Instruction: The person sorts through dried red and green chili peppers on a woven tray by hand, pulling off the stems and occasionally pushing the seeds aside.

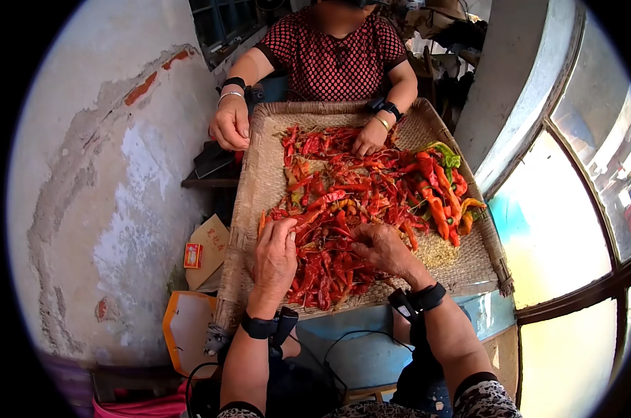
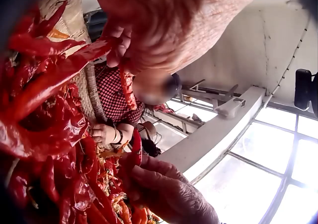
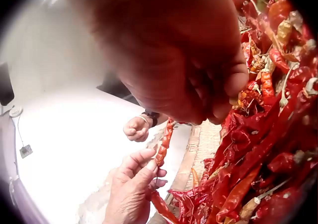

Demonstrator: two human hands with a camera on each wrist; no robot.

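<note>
A shallow woven tray (image 1: 242, 188) holds a wide heap of dried red chili peppers (image 1: 322, 279). Over its near left part, my left hand (image 1: 277, 261) pinches a wrinkled dried chili pepper (image 3: 164, 144) between thumb and fingers; in the left wrist view that pepper hangs below the fingertips. My right hand (image 1: 385, 251) is low over the heap at the near middle. Its fingers are curled, and a red chili pepper (image 2: 136, 147) stands up between thumb and fingers in the left wrist view. The back of this hand hides most of its grip in the right wrist view.
Across the tray sits another person (image 1: 336, 63), one hand (image 1: 370, 138) in the peppers, the other by the tray's left edge. Fresher red and green peppers (image 1: 441, 191) lie at the right. A peeling wall (image 1: 106, 195) stands left, a window (image 1: 559, 223) right.
</note>
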